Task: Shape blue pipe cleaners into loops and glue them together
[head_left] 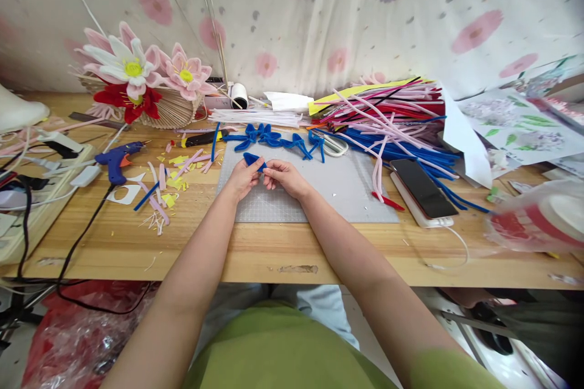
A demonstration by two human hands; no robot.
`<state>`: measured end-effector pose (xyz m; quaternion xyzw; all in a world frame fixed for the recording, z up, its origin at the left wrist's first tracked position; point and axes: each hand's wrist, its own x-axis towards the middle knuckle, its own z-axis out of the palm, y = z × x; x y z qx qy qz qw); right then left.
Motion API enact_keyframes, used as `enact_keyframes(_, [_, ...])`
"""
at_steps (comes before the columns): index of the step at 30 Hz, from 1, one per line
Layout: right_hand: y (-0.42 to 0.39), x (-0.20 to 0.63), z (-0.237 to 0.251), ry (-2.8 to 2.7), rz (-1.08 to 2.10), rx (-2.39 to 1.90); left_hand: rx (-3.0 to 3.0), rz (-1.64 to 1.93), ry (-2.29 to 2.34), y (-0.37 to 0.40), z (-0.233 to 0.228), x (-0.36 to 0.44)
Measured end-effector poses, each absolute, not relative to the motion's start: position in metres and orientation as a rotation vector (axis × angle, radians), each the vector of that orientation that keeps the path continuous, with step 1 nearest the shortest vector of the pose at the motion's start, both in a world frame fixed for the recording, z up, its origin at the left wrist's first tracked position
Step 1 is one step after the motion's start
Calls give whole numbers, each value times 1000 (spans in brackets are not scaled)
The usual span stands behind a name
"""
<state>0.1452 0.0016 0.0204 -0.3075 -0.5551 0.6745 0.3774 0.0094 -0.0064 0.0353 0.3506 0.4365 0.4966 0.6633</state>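
Blue pipe-cleaner piece (pixel 253 161): pinched between both hands over the grey cutting mat (pixel 347 194); bent to a pointed loop, its lower end covered by fingers.
Left hand (pixel 243 177): fingertips closed on the piece's left part; knuckles toward camera, so the exact grip is hidden.
Right hand (pixel 285 175): fingers curled and grasping the piece's right end; thumb contact not visible.
Forearms: both reach in from the lower edge; a green garment is cut off at the bottom.
Wooden table (pixel 274 252): carries the mat; front edge chipped near centre.
Phone (pixel 422 188): dark screen up, lying on a white block just right of the mat; a white cable trails from it.
Scraps (pixel 171 185): pink and yellow offcuts left of the mat; individual shapes hard to make out.
Glue gun (pixel 117 160): blue, on the table left of the scraps, black cord running off the edge.
Finished blue shapes (pixel 278 138): row at the mat's far edge, overlapping; count unclear.
Pipe-cleaner pile (pixel 387 118): mixed colours, far right.
Flower basket (pixel 141 82): far left, against the floral cloth.
Blurred object (pixel 538 219): right edge, red and white, unidentifiable.
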Motion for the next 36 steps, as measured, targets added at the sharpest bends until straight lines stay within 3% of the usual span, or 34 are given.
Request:
enact_keyframes(13, [5,146,22,-1406,1655,-751,817,1163,933,-11,32,23])
enact_keyframes(22, [8,159,26,-1597,1720,-821,1033,1297,1239,-1,25,5])
enact_keyframes(36, [8,158,21,-1607,1674,-769,1035,1330,1146,1,16,6])
